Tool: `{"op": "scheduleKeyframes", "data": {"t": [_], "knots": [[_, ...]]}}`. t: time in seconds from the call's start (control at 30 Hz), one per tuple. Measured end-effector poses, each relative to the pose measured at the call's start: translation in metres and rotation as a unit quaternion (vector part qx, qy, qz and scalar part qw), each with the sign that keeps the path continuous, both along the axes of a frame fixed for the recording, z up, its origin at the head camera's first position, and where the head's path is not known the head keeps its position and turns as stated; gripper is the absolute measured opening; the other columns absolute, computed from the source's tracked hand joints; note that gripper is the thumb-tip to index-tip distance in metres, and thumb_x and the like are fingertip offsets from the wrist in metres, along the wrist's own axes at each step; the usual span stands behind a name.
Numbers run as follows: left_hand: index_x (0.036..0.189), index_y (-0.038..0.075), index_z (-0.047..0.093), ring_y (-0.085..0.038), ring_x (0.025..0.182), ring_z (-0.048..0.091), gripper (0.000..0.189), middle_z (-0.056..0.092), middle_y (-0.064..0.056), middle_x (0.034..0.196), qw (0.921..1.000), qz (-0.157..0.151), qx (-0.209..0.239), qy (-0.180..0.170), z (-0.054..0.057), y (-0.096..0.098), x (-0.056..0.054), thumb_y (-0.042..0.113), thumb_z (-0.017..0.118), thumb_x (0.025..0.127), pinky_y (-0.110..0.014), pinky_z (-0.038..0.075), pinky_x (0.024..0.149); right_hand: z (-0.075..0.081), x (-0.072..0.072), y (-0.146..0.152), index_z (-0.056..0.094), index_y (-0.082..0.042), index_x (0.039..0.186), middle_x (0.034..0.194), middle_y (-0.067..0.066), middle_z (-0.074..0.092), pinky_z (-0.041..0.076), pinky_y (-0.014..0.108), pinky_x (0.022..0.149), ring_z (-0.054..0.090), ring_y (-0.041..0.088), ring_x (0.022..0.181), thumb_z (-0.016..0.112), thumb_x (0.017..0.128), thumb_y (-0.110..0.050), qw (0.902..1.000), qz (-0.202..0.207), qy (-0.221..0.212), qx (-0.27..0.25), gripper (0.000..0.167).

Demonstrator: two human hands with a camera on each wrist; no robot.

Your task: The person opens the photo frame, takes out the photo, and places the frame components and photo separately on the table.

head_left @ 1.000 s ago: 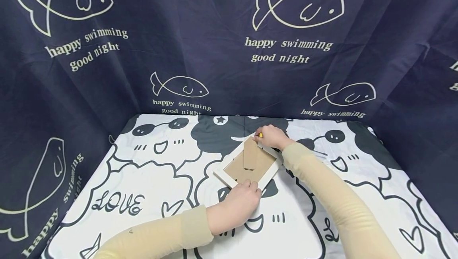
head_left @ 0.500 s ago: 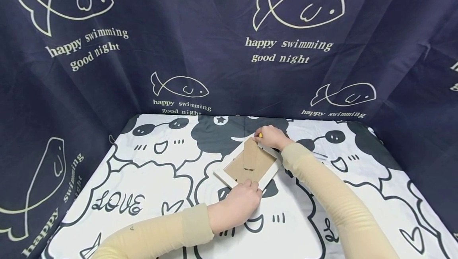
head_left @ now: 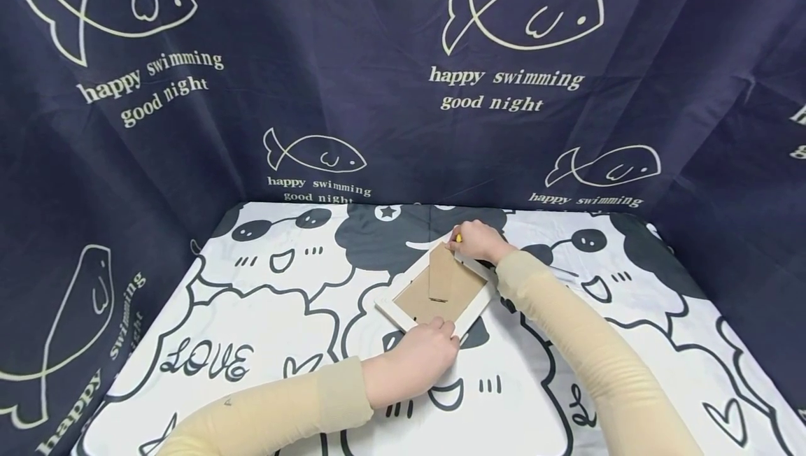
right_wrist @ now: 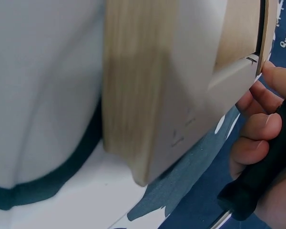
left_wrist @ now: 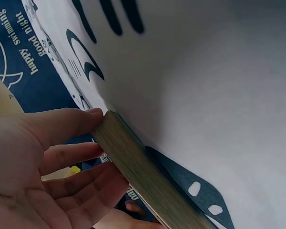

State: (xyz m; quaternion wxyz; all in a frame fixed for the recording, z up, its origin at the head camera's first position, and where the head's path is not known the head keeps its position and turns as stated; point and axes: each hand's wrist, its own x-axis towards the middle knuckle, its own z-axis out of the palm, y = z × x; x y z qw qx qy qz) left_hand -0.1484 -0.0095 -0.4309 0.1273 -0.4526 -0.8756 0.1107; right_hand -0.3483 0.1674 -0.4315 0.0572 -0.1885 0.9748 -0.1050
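A picture frame (head_left: 476, 310) with a white border lies face down and turned cornerwise, its brown backing board (head_left: 463, 284) upward. On that board sits a tan easel stand (head_left: 440, 275). My left hand (head_left: 423, 357) grips the frame's near corner; in the left wrist view its thumb (left_wrist: 71, 125) presses the wooden edge. At the far corner my right hand (head_left: 477, 240) has its curled fingers around a screwdriver (right_wrist: 271, 152) with a black handle and a yellow end. The same hand's thumb and a finger pinch the stand's tip. The metal shaft points back past the wrist.
A white cloth with black sheep drawings (head_left: 214, 330) covers the table. Dark blue curtains (head_left: 403, 92) with fish prints hang behind it and along both sides. The screwdriver's shaft (head_left: 563, 271) sticks out to the right beyond the right sleeve.
Both hands and the frame keep nearly the same place. Only the screwdriver's shaft shifts slightly beyond the right wrist.
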Motion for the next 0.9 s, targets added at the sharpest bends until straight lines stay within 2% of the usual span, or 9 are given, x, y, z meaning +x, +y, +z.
{"op": "scheduleKeyframes", "data": {"t": [0.13,0.3,0.43,0.6,0.7,0.9], "knots": [[0.095,0.015,0.070,-0.008,0.074,0.051,0.014,0.058,0.002,0.084,1.0000,-0.005,0.000,0.000,-0.001,-0.001,-0.001,0.019,0.068,0.082,-0.019,0.045,0.055,0.002,0.002,0.001,0.073,-0.013,0.101,0.101,0.008,0.071,0.051,0.047,0.080,0.065,0.028,0.094,0.063,0.089,-0.035,1.0000,-0.003,-0.001,0.002,0.027],[0.096,0.015,0.070,-0.009,0.074,0.052,0.016,0.059,0.002,0.083,0.9999,-0.013,0.004,0.000,-0.002,-0.002,-0.002,0.020,0.069,0.082,-0.019,0.045,0.055,0.003,0.004,0.002,0.074,-0.013,0.098,0.095,0.006,0.071,0.051,0.044,0.075,0.063,0.022,0.083,0.063,0.089,-0.034,1.0000,-0.005,-0.004,-0.004,0.026],[0.095,0.016,0.071,-0.009,0.073,0.052,0.015,0.059,0.002,0.083,0.9998,-0.018,0.013,-0.002,-0.003,-0.003,-0.002,0.019,0.070,0.081,-0.020,0.045,0.055,0.003,0.005,0.003,0.074,-0.013,0.094,0.085,0.002,0.070,0.048,0.038,0.067,0.059,0.018,0.073,0.064,0.088,-0.034,0.9999,-0.007,-0.002,-0.009,0.024],[0.094,0.017,0.071,-0.008,0.073,0.052,0.014,0.060,0.003,0.083,0.9995,-0.020,0.022,-0.009,-0.002,-0.006,-0.003,0.019,0.072,0.080,-0.019,0.043,0.054,0.004,0.007,0.006,0.074,-0.011,0.092,0.079,0.001,0.069,0.040,0.029,0.056,0.053,0.015,0.065,0.065,0.087,-0.031,0.9998,-0.009,-0.003,-0.018,0.022],[0.095,0.018,0.071,-0.008,0.072,0.052,0.016,0.060,0.003,0.083,0.9994,-0.019,0.023,-0.017,-0.001,-0.008,-0.003,0.018,0.072,0.080,-0.019,0.042,0.054,0.003,0.008,0.008,0.074,-0.010,0.091,0.080,0.002,0.069,0.039,0.028,0.056,0.053,0.015,0.065,0.065,0.088,-0.030,0.9998,-0.006,-0.002,-0.021,0.022],[0.098,0.017,0.072,-0.008,0.072,0.052,0.019,0.061,0.003,0.085,0.9992,-0.019,0.026,-0.023,-0.002,-0.010,-0.003,0.017,0.072,0.079,-0.019,0.045,0.056,0.002,0.010,0.012,0.074,-0.010,0.090,0.082,0.003,0.070,0.046,0.035,0.065,0.057,0.018,0.070,0.065,0.088,-0.031,0.9997,-0.010,-0.002,-0.024,0.022]]}}
